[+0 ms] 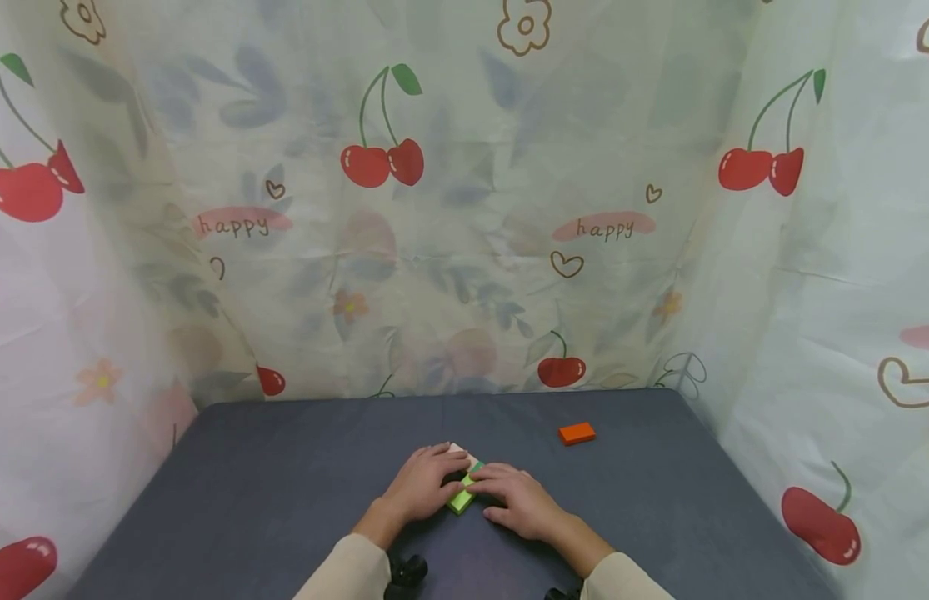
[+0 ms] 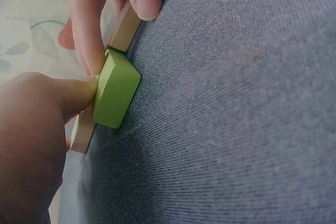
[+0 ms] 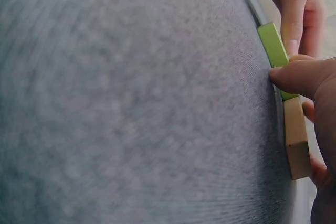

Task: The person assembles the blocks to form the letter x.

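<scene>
Several small blocks lie together near the middle of the table, partly hidden under both hands. In the head view a light green block (image 1: 462, 500) lies nearest, with a pale block (image 1: 467, 457) and a sliver of teal block (image 1: 476, 467) beyond it. My left hand (image 1: 422, 485) lies over their left side, its thumb touching the light green block (image 2: 116, 90). From the right, my right hand (image 1: 522, 502) reaches over with extended fingers touching the same block. Bare wood sides show on a block (image 2: 127, 29) and on another block (image 3: 295, 135).
An orange block (image 1: 577, 433) lies apart, toward the back right of the dark grey table (image 1: 299, 467). A printed curtain (image 1: 464, 208) with cherries hangs behind and on both sides. Dark wrist devices (image 1: 407, 572) sit below the sleeves.
</scene>
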Motion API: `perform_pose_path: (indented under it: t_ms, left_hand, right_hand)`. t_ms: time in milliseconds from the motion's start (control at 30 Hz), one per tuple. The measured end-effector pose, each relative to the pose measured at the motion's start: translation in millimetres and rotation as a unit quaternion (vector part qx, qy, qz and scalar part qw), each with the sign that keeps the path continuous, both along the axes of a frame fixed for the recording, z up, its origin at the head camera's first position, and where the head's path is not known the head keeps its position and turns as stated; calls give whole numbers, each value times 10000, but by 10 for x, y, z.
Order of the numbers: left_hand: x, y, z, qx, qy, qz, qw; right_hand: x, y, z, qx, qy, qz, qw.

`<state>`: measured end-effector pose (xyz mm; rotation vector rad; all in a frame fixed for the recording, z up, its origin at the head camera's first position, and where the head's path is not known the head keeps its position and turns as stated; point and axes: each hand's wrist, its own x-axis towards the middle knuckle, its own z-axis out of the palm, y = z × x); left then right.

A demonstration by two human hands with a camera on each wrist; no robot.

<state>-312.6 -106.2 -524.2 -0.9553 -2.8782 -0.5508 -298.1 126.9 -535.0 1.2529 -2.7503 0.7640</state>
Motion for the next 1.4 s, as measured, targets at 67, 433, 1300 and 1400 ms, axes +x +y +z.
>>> perform_pose_path:
  t_ms: [67,433,1300,1400]
  left_hand:
    - [3,1,-3,-25,7,14,10000]
    - [10,8,-8,-151,111,76,9998]
    - [193,80,-34,-111,529,126,9985]
    - [199,87,-43,-163,492,97,9986]
  right_hand:
    - [9,-9,11,47,21,-28,10000]
    - [43,-44,112,284,355,-90,9989]
    - [30,142,50,-513,411,-1440,9874]
    - [29,141,33,-464,295,-1482,9874]
